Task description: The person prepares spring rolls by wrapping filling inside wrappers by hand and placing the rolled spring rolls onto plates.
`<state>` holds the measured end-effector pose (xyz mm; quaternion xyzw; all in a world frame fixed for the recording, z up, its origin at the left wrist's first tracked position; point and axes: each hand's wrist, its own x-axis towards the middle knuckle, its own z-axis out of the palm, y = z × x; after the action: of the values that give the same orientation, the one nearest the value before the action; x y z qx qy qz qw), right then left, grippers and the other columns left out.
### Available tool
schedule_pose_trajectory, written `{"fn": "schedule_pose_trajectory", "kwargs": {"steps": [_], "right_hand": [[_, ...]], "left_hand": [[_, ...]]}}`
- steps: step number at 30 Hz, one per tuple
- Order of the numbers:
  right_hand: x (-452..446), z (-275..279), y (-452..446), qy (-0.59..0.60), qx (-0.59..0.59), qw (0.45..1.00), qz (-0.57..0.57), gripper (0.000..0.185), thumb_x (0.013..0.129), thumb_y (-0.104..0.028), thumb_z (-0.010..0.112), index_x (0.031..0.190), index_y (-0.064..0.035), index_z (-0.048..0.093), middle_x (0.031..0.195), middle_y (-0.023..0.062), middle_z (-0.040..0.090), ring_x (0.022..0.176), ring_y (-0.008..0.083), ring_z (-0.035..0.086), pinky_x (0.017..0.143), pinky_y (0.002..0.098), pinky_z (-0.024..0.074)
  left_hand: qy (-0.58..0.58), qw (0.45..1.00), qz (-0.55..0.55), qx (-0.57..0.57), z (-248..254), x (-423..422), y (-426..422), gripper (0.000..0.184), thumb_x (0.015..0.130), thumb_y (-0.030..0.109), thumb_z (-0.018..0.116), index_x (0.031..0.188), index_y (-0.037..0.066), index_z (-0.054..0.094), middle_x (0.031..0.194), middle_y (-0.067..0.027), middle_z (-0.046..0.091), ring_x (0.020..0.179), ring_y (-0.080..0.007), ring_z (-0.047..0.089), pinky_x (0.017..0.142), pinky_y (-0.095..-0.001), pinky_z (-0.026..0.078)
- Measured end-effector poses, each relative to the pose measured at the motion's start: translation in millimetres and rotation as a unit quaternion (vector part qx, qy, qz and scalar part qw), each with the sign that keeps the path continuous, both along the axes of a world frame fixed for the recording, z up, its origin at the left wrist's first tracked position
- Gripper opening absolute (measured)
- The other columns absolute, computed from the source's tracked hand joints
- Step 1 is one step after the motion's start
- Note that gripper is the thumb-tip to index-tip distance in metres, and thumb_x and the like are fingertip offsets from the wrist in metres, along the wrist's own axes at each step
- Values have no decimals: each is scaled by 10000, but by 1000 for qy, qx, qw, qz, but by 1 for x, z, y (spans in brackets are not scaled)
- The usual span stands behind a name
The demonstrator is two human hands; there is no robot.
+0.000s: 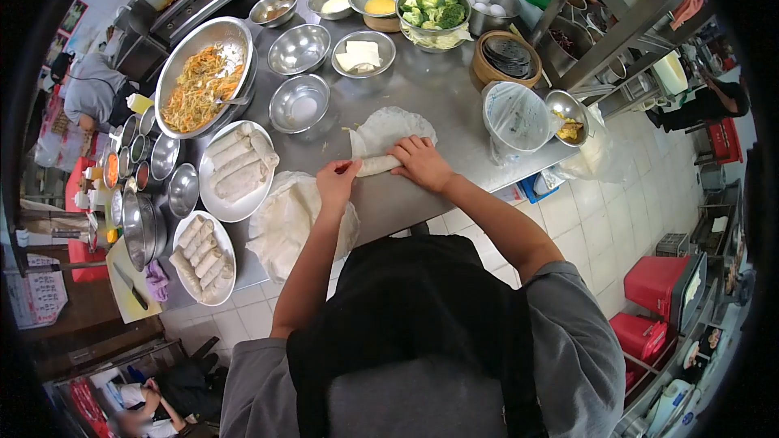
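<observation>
A partly rolled spring roll (376, 165) lies on the steel table near its front edge. The unrolled part of its thin white wrapper (393, 130) spreads out flat beyond it. My left hand (337, 181) pinches the roll's left end between thumb and fingers. Over the right end, my right hand (423, 164) is closed, fingers bent across the roll. Beside my left forearm is a stack of round wrappers (300, 215). Large rolls fill one white oval plate (267, 197), and smaller ones lie on a second plate (232, 281).
A big bowl of shredded filling (250, 73) with a utensil stands at left. Metal bowls line the back, including one of broccoli (432, 12) and one of white blocks (358, 55). A bag-lined tub (511, 118) stands right. A knife (130, 285) lies far left. Other people are around.
</observation>
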<state>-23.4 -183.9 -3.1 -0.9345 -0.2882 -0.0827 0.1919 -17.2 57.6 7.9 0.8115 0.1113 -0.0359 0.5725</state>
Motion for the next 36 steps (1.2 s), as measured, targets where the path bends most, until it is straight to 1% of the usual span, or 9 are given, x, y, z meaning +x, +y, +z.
{"fn": "schedule_pose_trajectory", "kwargs": {"steps": [7,10,13,16,19,22,25,31,36], "right_hand": [[0,-1,0,-10,6,1000,-1,430,868,-388,683,1213,-154,577,1139,48,556,1133,263,517,937,426,404],[-2,1,0,-8,8,1000,-2,429,868,-388,683,1211,-155,576,1139,47,556,1135,261,515,938,424,402],[-1,-1,0,-13,12,1000,-1,427,868,-389,683,1210,-157,575,1139,46,556,1137,259,514,939,425,402],[-1,0,0,-11,7,1000,-3,433,866,-395,682,1214,-160,573,1141,45,556,1138,258,512,941,427,400],[0,1,0,-7,7,1000,2,439,865,-400,679,1217,-161,571,1147,45,554,1148,261,509,946,430,398],[2,0,-1,4,2,1000,8,439,867,-402,673,1216,-157,569,1157,48,549,1160,265,504,951,435,395],[3,1,-3,15,3,1000,11,434,872,-400,662,1219,-157,569,1166,53,544,1172,269,500,955,438,393],[6,2,-4,32,-7,999,23,442,875,-390,647,1236,-148,564,1168,66,543,1178,268,500,948,433,393],[8,8,-3,59,19,998,19,477,834,-299,714,1245,-113,557,1175,94,540,1175,286,501,947,436,404]], "left_hand": [[-85,990,-3,109,11,-6,-8,337,796,224,839,974,-44,737,818,-112,739,724,-153,680,687,-293,533],[-112,989,2,100,5,-7,-7,311,791,217,840,940,-35,735,815,-109,738,685,-161,673,665,-301,536],[-11,1000,23,-9,-3,-4,0,282,789,211,839,889,-27,726,793,-115,739,642,-171,664,619,-298,520],[15,999,-19,47,-24,2,14,289,793,198,825,944,-19,709,862,-146,725,728,-218,671,653,-336,515],[-209,941,-55,261,-12,0,5,302,824,177,778,1052,1,689,998,-150,681,916,-280,646,786,-394,496],[-312,888,-196,275,12,-3,-14,325,859,183,720,1136,29,649,1124,-134,612,1070,-325,575,905,-447,444],[-318,865,-245,300,5,-11,-26,367,883,280,710,1164,58,631,1166,-102,598,1096,-321,561,928,-443,426],[-310,856,-245,335,-8,-11,-31,531,843,462,704,1215,97,602,1165,-87,588,1098,-301,548,902,-425,420],[-264,842,-286,372,-5,-4,-32,517,858,446,694,1229,98,596,1180,-74,578,1099,-289,544,899,-418,418]]}}
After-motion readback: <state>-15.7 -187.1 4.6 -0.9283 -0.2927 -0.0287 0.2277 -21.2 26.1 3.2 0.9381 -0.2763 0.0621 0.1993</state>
